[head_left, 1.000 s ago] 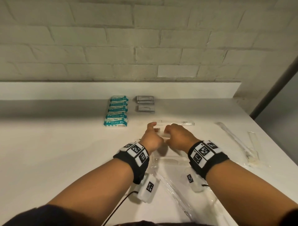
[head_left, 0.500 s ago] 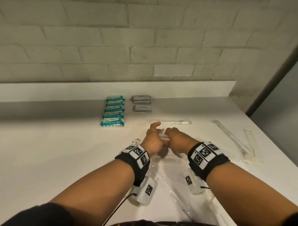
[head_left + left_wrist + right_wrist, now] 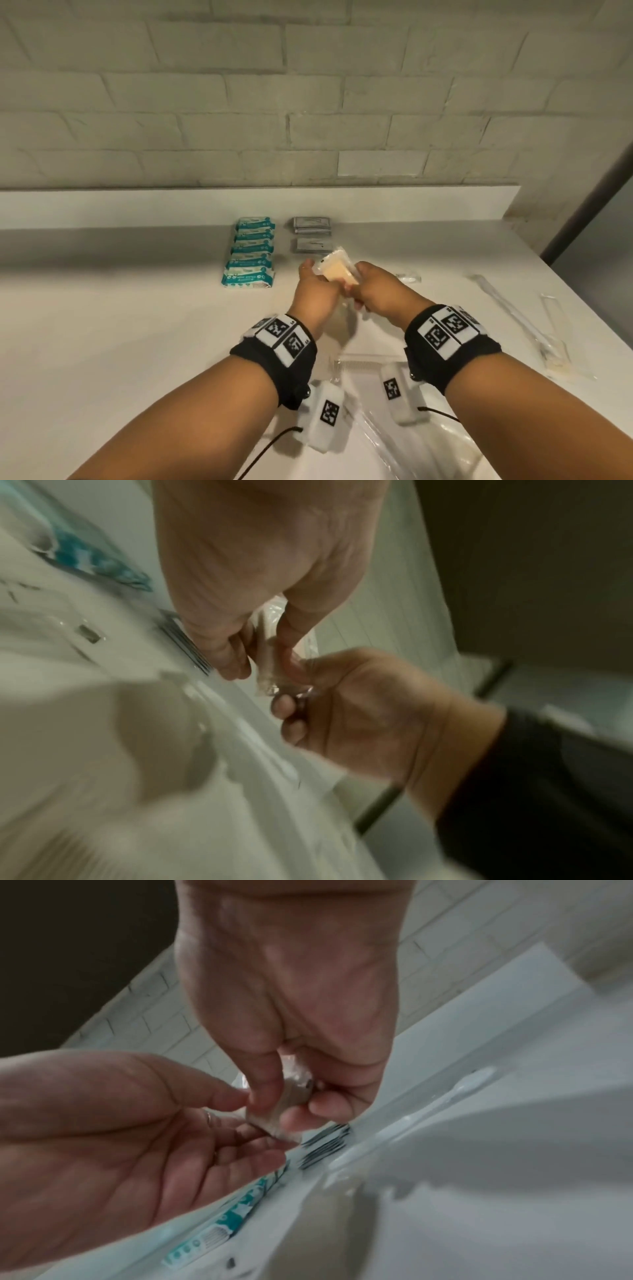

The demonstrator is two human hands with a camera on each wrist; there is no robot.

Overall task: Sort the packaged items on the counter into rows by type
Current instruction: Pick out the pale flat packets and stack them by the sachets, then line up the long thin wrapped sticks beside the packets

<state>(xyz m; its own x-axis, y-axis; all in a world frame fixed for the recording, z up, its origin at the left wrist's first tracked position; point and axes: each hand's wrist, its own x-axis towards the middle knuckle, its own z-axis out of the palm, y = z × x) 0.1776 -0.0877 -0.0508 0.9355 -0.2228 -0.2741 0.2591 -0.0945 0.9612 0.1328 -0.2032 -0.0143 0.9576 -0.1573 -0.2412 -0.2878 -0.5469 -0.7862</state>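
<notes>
A white counter [image 3: 102, 342] runs under a pale painted brick wall [image 3: 239, 102]. Along its near edge lies crinkled clear plastic wrapping [image 3: 411, 445], cut off by the frame, its contents hard to make out; a clear-wrapped comb [image 3: 363, 364] shows partly between the wrists. Above the counter's middle both hands meet on a small clear-wrapped peach-coloured bar [image 3: 337, 271]: the left hand [image 3: 313, 294] pinches it between thumb and fingers, and the right hand [image 3: 375, 291] has its fingertips curled round the other end. The wrist views are blurred, and the bar shows there only as a crumpled sliver. Toward the right edge lie long clear-wrapped sticks [image 3: 507, 308], their contents unclear. Near the back edge stands a row of teal-and-white wipe packets [image 3: 251, 251], and just beside it a shorter row of grey sachets [image 3: 311, 234].
</notes>
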